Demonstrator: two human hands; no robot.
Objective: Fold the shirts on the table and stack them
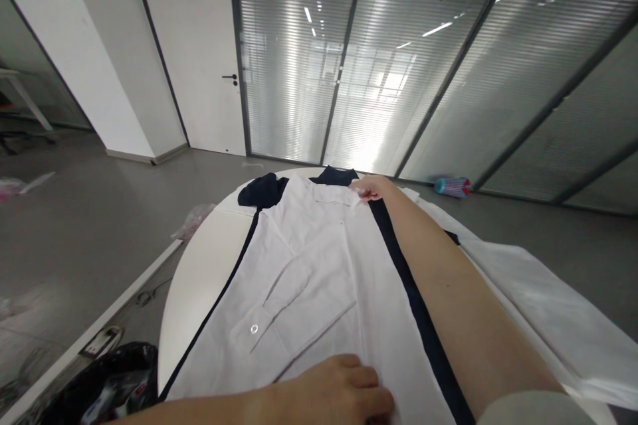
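Note:
A white shirt (319, 252) lies stretched out on a round white table (199, 279). One of its sleeves is folded across the front, and its cuff carries a button (254, 329). Dark navy fabric (264, 191) shows beyond the shirt's top and along both sides; whether it is a separate garment I cannot tell. At the far right corner, my right hand (371, 187) pinches the white cloth. Near the bottom of the view, my left hand (343, 392) rests on the shirt's lower part with curled fingers closed at the cloth; its fingertips are partly hidden.
More white cloth (548, 305) spreads over the table's right side. A black-lined bin (114, 378) stands at the lower left, near a power socket strip (102, 342). Clear plastic wrap (194, 220) lies on the floor. A blue and pink bundle (452, 186) sits by the glass wall.

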